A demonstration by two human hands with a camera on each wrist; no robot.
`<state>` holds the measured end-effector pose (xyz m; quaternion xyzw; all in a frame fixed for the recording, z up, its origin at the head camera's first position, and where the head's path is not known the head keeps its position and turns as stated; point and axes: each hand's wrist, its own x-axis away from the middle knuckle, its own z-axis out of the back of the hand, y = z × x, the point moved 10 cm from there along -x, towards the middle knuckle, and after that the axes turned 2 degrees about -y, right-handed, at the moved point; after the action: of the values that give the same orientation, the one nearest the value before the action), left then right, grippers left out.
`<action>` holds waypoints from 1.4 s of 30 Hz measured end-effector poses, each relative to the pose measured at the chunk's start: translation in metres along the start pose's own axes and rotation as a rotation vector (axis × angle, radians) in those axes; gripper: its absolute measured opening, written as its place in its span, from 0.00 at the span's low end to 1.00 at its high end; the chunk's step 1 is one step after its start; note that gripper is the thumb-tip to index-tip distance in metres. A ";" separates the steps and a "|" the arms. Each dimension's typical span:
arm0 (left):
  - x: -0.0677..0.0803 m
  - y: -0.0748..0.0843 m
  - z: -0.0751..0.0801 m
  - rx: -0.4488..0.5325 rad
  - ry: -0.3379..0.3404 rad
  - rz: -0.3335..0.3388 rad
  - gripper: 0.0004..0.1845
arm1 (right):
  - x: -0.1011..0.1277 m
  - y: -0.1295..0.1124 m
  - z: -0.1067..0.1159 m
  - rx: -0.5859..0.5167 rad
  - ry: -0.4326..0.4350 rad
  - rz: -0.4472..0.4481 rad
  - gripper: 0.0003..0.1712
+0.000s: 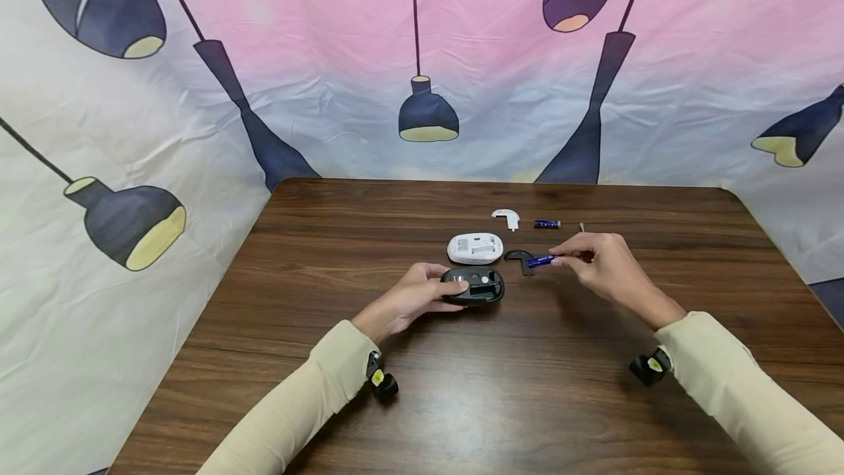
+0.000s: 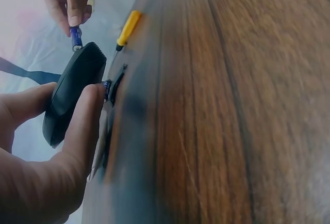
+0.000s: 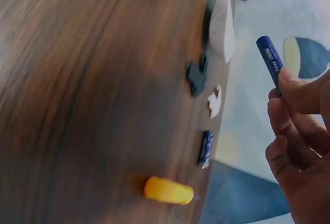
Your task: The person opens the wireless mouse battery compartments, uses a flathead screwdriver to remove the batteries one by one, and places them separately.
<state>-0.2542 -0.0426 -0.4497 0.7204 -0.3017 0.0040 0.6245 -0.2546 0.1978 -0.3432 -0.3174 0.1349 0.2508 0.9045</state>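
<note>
A black computer mouse (image 1: pixel 473 285) lies upside down on the wooden table (image 1: pixel 461 402), its battery bay uncovered. My left hand (image 1: pixel 412 299) grips its left end; the wrist view shows thumb and finger curled round the black mouse (image 2: pixel 72 92). My right hand (image 1: pixel 596 262) pinches a blue battery (image 1: pixel 541 260) by one end, held just above the table to the right of the mouse. The same blue battery (image 3: pixel 270 61) sticks up from my fingertips. A black battery cover (image 1: pixel 521 258) lies under the battery.
A white mouse (image 1: pixel 475 248) lies upside down behind the black one. Farther back lie a white cover (image 1: pixel 506 217), a second blue battery (image 1: pixel 546 223) and a small yellow-handled tool (image 3: pixel 167 190). A lamp-patterned cloth (image 1: pixel 165 167) walls the table.
</note>
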 end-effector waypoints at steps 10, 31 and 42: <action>-0.004 -0.004 0.003 -0.093 0.031 -0.011 0.21 | 0.013 0.040 -0.007 0.015 -0.089 -0.187 0.06; -0.006 -0.004 0.002 -0.279 0.076 -0.042 0.21 | 0.017 0.068 -0.028 0.070 -0.186 -0.237 0.06; 0.000 0.008 0.010 -0.589 0.152 -0.098 0.27 | 0.014 0.067 -0.033 0.112 -0.201 -0.214 0.05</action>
<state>-0.2614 -0.0522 -0.4448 0.5196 -0.2070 -0.0600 0.8268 -0.2817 0.2276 -0.4081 -0.2520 0.0228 0.1756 0.9514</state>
